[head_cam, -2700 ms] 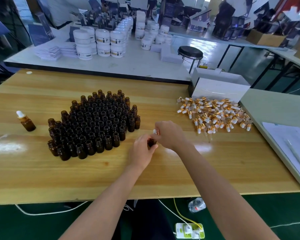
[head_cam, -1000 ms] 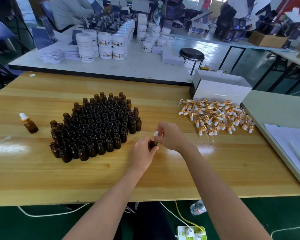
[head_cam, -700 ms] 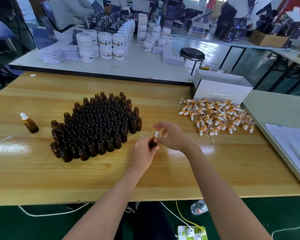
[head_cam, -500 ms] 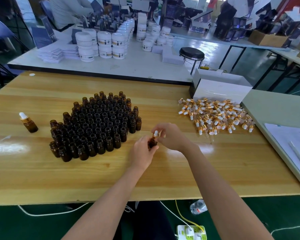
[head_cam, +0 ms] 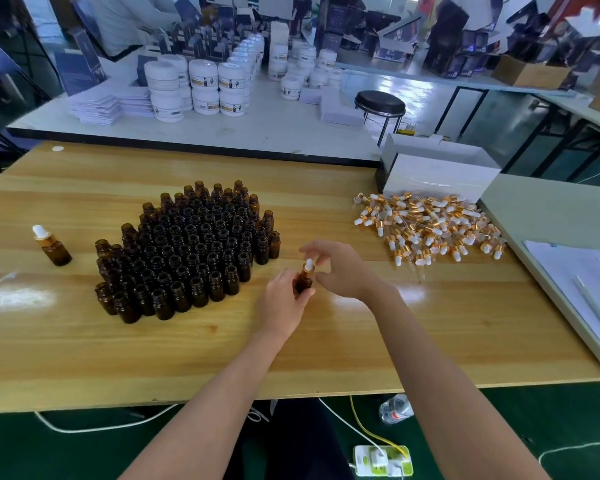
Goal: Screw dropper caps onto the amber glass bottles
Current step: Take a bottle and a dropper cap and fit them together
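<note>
our left hand [head_cam: 281,303] grips a small amber bottle [head_cam: 303,281] upright near the middle of the wooden table [head_cam: 326,341], just right of the packed open bottles [head_cam: 187,251]. our right hand [head_cam: 343,268] curls around its white dropper cap [head_cam: 308,264]; can't tell if the fingers actually pinch it. loose caps [head_cam: 426,226] piled right, one capped bottle [head_cam: 52,245] far left.

On the worktop [head_cam: 84,341], the left hand [head_cam: 281,306] holds a bottle [head_cam: 303,284] and the right hand [head_cam: 343,268] pinches its cap [head_cam: 308,264]. The cluster of bottles [head_cam: 187,251] stands just left of the hands, with a lone bottle [head_cam: 54,247] farther left. The heap of dropper caps [head_cam: 426,226] lies right of the hands and beyond them, with a box [head_cam: 437,176] behind it.
</note>
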